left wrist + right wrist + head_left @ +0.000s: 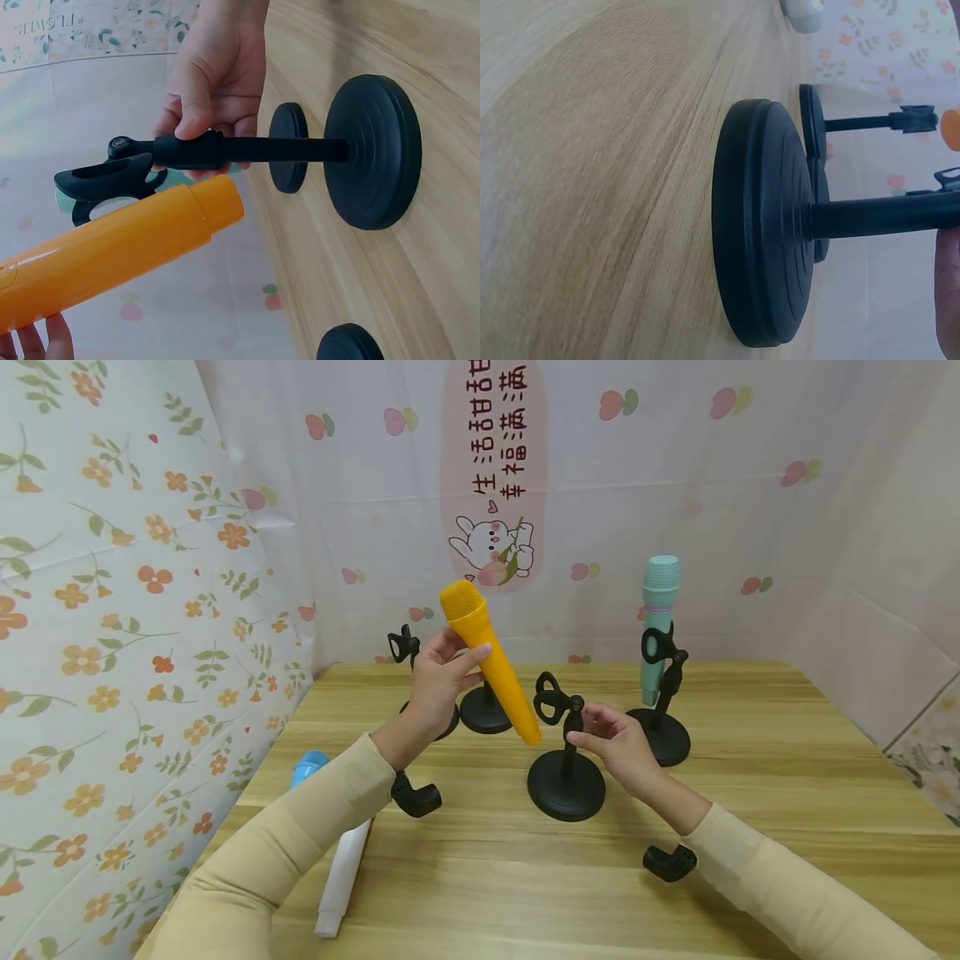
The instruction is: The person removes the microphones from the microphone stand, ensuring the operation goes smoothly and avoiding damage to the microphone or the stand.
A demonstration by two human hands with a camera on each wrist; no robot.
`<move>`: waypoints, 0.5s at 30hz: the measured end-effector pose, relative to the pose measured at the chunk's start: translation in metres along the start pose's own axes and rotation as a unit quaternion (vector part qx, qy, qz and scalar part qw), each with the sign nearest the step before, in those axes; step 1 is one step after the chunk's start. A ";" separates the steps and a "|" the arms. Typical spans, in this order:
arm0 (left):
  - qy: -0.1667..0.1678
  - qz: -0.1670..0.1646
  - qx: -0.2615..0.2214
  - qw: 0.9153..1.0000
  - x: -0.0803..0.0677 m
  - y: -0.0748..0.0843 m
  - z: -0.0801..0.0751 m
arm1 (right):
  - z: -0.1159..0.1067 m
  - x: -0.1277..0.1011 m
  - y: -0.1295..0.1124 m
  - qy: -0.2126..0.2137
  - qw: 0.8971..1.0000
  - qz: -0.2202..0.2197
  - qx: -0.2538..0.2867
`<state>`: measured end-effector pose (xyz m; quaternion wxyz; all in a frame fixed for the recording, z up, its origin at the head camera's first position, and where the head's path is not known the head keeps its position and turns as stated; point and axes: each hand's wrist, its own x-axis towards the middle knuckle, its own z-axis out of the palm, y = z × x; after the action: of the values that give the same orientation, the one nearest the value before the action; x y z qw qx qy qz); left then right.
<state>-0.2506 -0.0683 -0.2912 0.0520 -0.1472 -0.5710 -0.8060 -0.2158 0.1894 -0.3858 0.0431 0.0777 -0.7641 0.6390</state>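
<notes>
My left hand grips an orange microphone by its body, head up and tilted left, its tail close to the clip of a black stand. My right hand pinches that stand's stem just below the clip. The stand rests upright on the wooden table. In the left wrist view the right hand curls round the stem, with the orange microphone right beside the empty clip. The right wrist view shows the round base flat on the wood.
A teal microphone stands in another black stand at the back right. Two more stands sit behind my left hand. A blue-headed white microphone lies at the table's left edge. Patterned sheets wall the table on three sides.
</notes>
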 end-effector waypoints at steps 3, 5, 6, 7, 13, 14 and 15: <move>-0.002 0.002 -0.002 1.000 0.000 0.000 0.001 | 0.000 0.000 0.001 -0.001 1.000 -0.001 0.004; -0.002 0.002 -0.002 1.000 0.000 -0.001 0.001 | 0.000 0.000 0.002 -0.002 1.000 -0.001 0.010; -0.002 0.002 -0.002 1.000 -0.001 -0.001 0.001 | 0.000 0.000 0.002 -0.002 1.000 0.000 0.012; -0.002 0.001 -0.001 1.000 -0.001 -0.001 0.001 | 0.000 0.000 0.002 -0.002 1.000 0.000 0.014; 0.000 -0.008 0.011 1.000 -0.003 0.000 0.000 | 0.000 0.000 0.001 0.002 1.000 0.002 0.015; -0.001 -0.009 0.013 1.000 -0.003 0.000 0.000 | 0.000 0.000 0.000 0.003 1.000 0.002 0.016; -0.002 -0.011 0.015 1.000 -0.003 0.000 0.000 | 0.000 0.000 -0.001 0.005 1.000 0.002 0.015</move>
<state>-0.2474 -0.0686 -0.2924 0.0443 -0.1412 -0.5850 -0.7974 -0.2156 0.1894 -0.3851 0.0445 0.0741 -0.7541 0.6510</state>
